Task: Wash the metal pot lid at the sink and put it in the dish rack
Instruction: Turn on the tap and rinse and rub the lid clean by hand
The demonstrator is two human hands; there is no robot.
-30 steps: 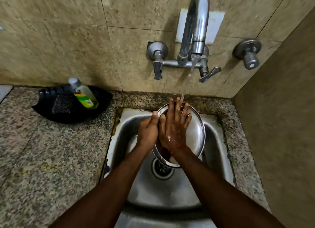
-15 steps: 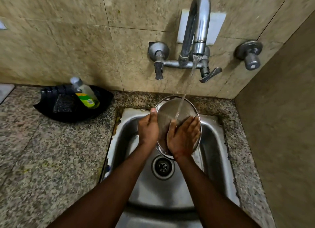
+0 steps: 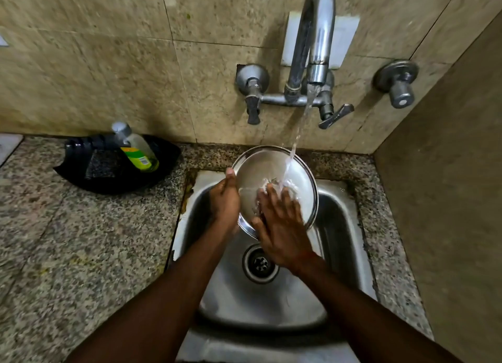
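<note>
The lid (image 3: 274, 172) sits at centre frame, tilted over the back of the sink (image 3: 339, 226), its hollow face turned toward the camera. The left hand (image 3: 225, 202) clamps the lid's left rim — thumb over the front edge, the other fingers hidden behind the metal. The right hand (image 3: 282, 226) lies flat on the lid's lower face, fingers spread and straight, gripping nothing (its fingertips are blurred). Water (image 3: 298, 134) runs from the tap (image 3: 316, 36) at upper centre and strikes the lid just above the right fingertips, splashing there. The drain (image 3: 260, 263) shows below the lid, between the two forearms. At left of frame, on the counter (image 3: 81, 240) against the wall, a black tray (image 3: 108, 172) holds a soap bottle (image 3: 138, 153) — tipped over on its side — and a dark scrub pad (image 3: 102, 165). A second wall valve (image 3: 398, 82) is at upper right.
</note>
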